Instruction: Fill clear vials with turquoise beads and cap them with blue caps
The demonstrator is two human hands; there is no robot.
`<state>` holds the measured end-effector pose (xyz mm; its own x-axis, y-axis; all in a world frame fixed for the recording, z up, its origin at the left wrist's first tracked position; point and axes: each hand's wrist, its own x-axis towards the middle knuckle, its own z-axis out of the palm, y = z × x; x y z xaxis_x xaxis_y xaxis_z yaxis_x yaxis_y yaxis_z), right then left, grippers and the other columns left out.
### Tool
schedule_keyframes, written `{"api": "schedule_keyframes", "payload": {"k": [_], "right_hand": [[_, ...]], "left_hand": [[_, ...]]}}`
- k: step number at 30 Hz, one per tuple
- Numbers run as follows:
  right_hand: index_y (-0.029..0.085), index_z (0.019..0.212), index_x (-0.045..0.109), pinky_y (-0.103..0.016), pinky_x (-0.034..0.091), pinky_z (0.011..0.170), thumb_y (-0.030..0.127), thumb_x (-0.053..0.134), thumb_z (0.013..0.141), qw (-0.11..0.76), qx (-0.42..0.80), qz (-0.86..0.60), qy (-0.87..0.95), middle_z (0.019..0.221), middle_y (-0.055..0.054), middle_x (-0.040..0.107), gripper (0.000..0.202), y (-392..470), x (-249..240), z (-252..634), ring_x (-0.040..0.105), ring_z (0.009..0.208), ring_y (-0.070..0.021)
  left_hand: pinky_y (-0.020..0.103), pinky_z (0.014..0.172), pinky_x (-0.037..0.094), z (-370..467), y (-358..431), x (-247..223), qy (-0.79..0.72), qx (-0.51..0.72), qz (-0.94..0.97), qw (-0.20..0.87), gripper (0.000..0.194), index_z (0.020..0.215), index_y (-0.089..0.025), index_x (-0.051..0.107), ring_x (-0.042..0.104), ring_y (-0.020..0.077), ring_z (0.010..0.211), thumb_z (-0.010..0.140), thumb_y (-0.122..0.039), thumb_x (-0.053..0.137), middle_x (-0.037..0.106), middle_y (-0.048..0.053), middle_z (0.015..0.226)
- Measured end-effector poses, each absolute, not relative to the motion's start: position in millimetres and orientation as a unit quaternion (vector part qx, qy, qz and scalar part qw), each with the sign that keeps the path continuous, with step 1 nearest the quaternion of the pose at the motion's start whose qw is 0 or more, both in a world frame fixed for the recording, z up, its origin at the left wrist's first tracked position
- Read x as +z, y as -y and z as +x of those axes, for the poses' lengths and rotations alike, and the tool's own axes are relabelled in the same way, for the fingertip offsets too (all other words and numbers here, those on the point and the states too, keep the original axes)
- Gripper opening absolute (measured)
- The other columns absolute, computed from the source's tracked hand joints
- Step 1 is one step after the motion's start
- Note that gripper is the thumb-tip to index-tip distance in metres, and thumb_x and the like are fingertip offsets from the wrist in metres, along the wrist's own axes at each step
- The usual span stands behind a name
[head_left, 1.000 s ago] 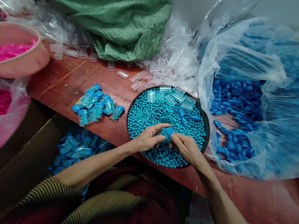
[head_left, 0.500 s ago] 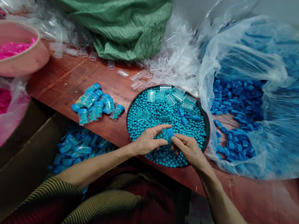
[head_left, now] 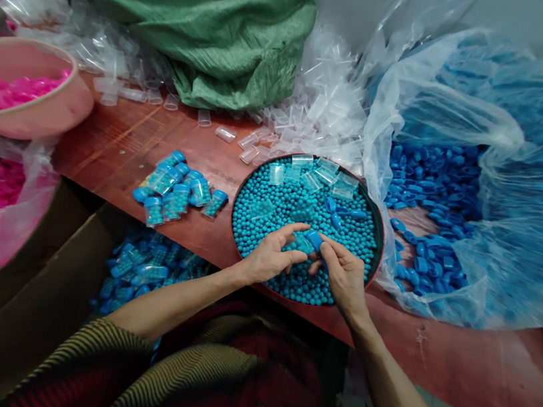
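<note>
Over a round tub (head_left: 379, 259) of small teal balls (head_left: 269, 220), my left hand (head_left: 272, 254) pinches a small clear plastic container (head_left: 301, 242) between thumb and forefinger. Teal balls seem to show through its wall. On its right end sits a blue cap (head_left: 315, 239), gripped by the fingers of my right hand (head_left: 343, 271). Whether the cap is fully seated I cannot tell. Several clear empty containers (head_left: 343, 187) and a few blue caps (head_left: 335, 216) lie on the balls at the tub's far side.
Capped, filled containers (head_left: 177, 190) are heaped left of the tub; more fill a box (head_left: 135, 272) below the table edge. Blue caps (head_left: 436, 179) spill from a plastic bag (head_left: 379, 138) at right. Behind are clear containers (head_left: 320, 102) and a green sack (head_left: 225, 28). A pink bowl (head_left: 71, 101) stands left.
My right hand has turned and its fingers have shifted on the blue cap, its wrist moving slightly left. My left hand stays nearly in place on the container.
</note>
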<state>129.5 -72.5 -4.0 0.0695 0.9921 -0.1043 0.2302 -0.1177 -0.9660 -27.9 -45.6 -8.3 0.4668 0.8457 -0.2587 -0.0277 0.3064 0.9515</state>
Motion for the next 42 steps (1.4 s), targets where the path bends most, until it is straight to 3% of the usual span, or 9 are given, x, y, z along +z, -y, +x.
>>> {"api": "schedule_keyframes", "payload": {"k": [4, 10, 14, 21, 30, 42], "right_hand": [[0.018, 0.106, 0.069, -0.029, 0.051, 0.054, 0.041, 0.051, 0.085, 0.421, 0.373, -0.616, 0.552, 0.061, -0.001, 0.066, 0.036, 72.1, -8.3, 125.8, 0.058, 0.05, -0.0141], [0.019, 0.099, 0.072, -0.037, 0.053, 0.079, 0.038, 0.051, 0.084, 0.415, 0.267, -0.629, 0.601, 0.096, -0.009, 0.073, 0.032, 74.8, -18.7, 123.0, 0.068, 0.084, -0.0232], [0.02, 0.1, 0.071, -0.035, 0.053, 0.073, 0.039, 0.05, 0.086, 0.422, 0.295, -0.637, 0.575, 0.091, -0.007, 0.073, 0.031, 75.9, -18.1, 121.2, 0.066, 0.078, -0.0213], [0.019, 0.097, 0.067, -0.027, 0.044, 0.047, 0.036, 0.049, 0.087, 0.474, 0.34, -0.624, 0.52, 0.06, 0.0, 0.062, 0.027, 79.8, -1.4, 120.6, 0.05, 0.046, -0.0122], [0.019, 0.092, 0.071, -0.029, 0.057, 0.07, 0.026, 0.054, 0.087, 0.457, 0.1, -0.566, 0.678, 0.086, -0.006, 0.075, 0.019, 82.4, -12.8, 121.8, 0.07, 0.074, -0.0173], [0.019, 0.095, 0.07, -0.027, 0.056, 0.066, 0.027, 0.052, 0.088, 0.463, 0.169, -0.604, 0.626, 0.085, -0.004, 0.075, 0.021, 84.7, -15.5, 123.2, 0.07, 0.07, -0.0155]], "left_hand": [[0.016, 0.039, 0.039, -28.7, 45.0, -13.0, -0.426, 0.303, 0.507, 0.685, 0.061, 0.133, -0.019, 0.044, 0.044, 0.0006, 0.041, 0.074, -0.022, 0.061, 0.062, 0.004, 0.094], [0.015, 0.038, 0.035, -26.3, 47.4, -18.9, -0.432, 0.309, 0.507, 0.679, 0.06, 0.133, -0.019, 0.044, 0.043, -0.0009, 0.039, 0.076, -0.02, 0.059, 0.06, 0.003, 0.092], [0.015, 0.04, 0.036, -26.8, 47.3, -17.9, -0.406, 0.31, 0.51, 0.692, 0.063, 0.135, -0.018, 0.041, 0.042, -0.0005, 0.039, 0.075, -0.021, 0.06, 0.059, 0.0, 0.083], [0.016, 0.045, 0.039, -36.7, 43.3, -22.8, -0.312, 0.312, 0.492, 0.75, 0.065, 0.132, -0.02, 0.043, 0.055, 0.0072, 0.056, 0.072, -0.027, 0.067, 0.058, -0.001, 0.08], [0.016, 0.044, 0.037, -33.1, 46.0, -13.7, -0.345, 0.309, 0.49, 0.739, 0.062, 0.13, -0.019, 0.045, 0.046, 0.0037, 0.049, 0.073, -0.028, 0.067, 0.052, -0.004, 0.072], [0.017, 0.043, 0.036, -27.8, 47.9, -5.8, -0.372, 0.298, 0.491, 0.729, 0.064, 0.136, -0.016, 0.041, 0.043, 0.0028, 0.041, 0.075, -0.022, 0.061, 0.054, -0.005, 0.066]]}}
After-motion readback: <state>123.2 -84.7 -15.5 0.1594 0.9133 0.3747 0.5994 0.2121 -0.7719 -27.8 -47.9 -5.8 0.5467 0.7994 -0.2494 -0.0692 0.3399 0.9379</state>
